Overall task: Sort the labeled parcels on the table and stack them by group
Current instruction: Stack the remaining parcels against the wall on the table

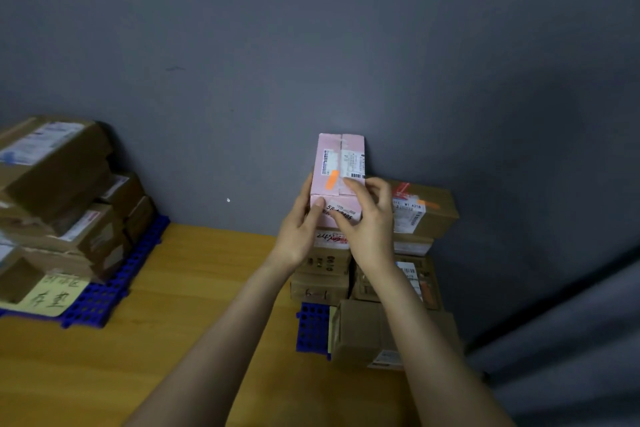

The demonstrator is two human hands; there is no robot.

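Left hand (304, 229) and right hand (367, 222) hold pink parcel (337, 163) from both sides, fingers curled, atop brown parcel stack (427, 217) at desk (194, 288) far-right corner; second stack (69, 184) far-left.

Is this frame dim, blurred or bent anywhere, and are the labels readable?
Head view: dim overall, wall darker toward the right; wide-angle bend at the edges; brown parcels at left soft, labels unreadable; pink parcel, held by left hand and right hand, sharper, its number partly covered.

Parcel sorting room: labeled cardboard parcels (55, 184) stacked on blue plastic pallets (114, 291), wooden table (194, 288).
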